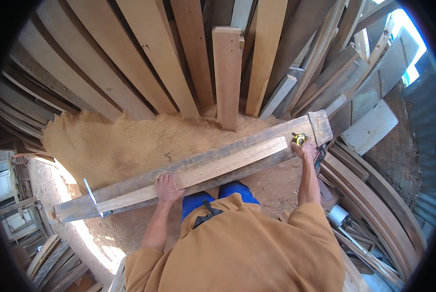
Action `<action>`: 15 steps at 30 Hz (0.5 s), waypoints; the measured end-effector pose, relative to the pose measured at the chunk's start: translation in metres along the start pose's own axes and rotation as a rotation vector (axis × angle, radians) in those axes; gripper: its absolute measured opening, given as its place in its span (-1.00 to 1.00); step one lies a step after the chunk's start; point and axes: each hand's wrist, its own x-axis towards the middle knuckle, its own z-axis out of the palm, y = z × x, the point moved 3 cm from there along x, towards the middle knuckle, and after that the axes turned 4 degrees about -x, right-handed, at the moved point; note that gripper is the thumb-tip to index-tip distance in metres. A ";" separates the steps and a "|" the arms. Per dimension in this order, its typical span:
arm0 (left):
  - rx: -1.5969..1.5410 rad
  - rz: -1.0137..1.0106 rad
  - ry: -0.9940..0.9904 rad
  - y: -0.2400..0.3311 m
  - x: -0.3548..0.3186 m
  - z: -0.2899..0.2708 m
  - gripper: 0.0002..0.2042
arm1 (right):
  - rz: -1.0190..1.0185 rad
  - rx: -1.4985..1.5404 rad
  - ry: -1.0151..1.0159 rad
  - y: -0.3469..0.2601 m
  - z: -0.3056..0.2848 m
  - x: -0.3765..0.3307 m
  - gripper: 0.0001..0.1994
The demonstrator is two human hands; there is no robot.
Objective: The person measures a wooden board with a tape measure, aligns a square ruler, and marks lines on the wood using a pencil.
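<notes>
A long pale plank [213, 170] lies slantwise on a wider, weathered board [145, 176], its right end farther from me. My left hand [168, 188] rests flat on the plank left of its middle, fingers stretched over the wood. Just past the plank's right end, my right hand [304, 151] is closed on a small yellow-and-black tape measure [299, 139] over the weathered board. No drawn-out blade can be made out. A dark tool [320, 155], of a kind I cannot tell, sits beside my right wrist at the board's edge.
Tall boards [193, 48] lean along the far side, above a heap of sawdust [115, 141]. Stacked timber [373, 199] and a white cylinder [337, 214] crowd the right. A wood pile [47, 263] stands at lower left. A strip of sunlight [92, 192] crosses the board's left end.
</notes>
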 end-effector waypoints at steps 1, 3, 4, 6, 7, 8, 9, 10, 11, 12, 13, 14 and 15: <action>0.004 0.020 0.013 -0.002 0.000 0.001 -0.23 | 0.010 -0.020 -0.026 -0.006 0.004 0.005 -0.05; 0.017 0.033 0.018 -0.005 -0.002 0.002 -0.25 | 0.041 -0.069 -0.027 -0.013 0.012 0.010 -0.09; 0.015 0.048 0.051 -0.004 -0.002 0.001 -0.27 | 0.060 -0.040 -0.024 -0.013 0.015 0.013 -0.11; 0.019 0.062 0.078 -0.004 -0.001 0.001 -0.29 | 0.081 0.023 -0.028 -0.007 0.026 0.025 -0.14; 0.006 0.063 0.066 -0.004 -0.001 0.001 -0.28 | 0.082 0.023 -0.036 -0.005 0.031 0.030 -0.14; -0.008 0.064 0.057 -0.004 0.000 0.001 -0.27 | 0.058 0.065 -0.023 -0.004 0.035 0.034 -0.15; -0.002 0.059 0.055 -0.005 0.000 0.001 -0.27 | 0.029 0.109 -0.011 -0.007 0.039 0.033 -0.15; 0.010 0.022 0.010 -0.007 0.000 0.003 -0.23 | -0.006 0.104 0.063 -0.013 0.040 0.022 -0.13; 0.021 -0.013 -0.032 -0.009 -0.002 0.004 -0.19 | -0.009 0.108 0.061 -0.008 0.051 0.020 -0.13; 0.018 -0.002 -0.023 -0.007 0.001 0.003 -0.19 | -0.064 0.244 0.130 0.007 0.064 0.025 -0.18; 0.017 0.023 -0.028 -0.002 0.004 0.003 -0.14 | -0.114 0.378 0.208 0.028 0.078 0.030 -0.22; 0.010 0.062 -0.036 0.006 0.010 0.005 -0.08 | -0.169 0.673 0.212 0.058 0.095 0.032 -0.35; 0.015 0.034 -0.023 0.000 0.002 0.001 -0.08 | -0.141 0.942 -0.092 0.049 0.104 0.012 -0.41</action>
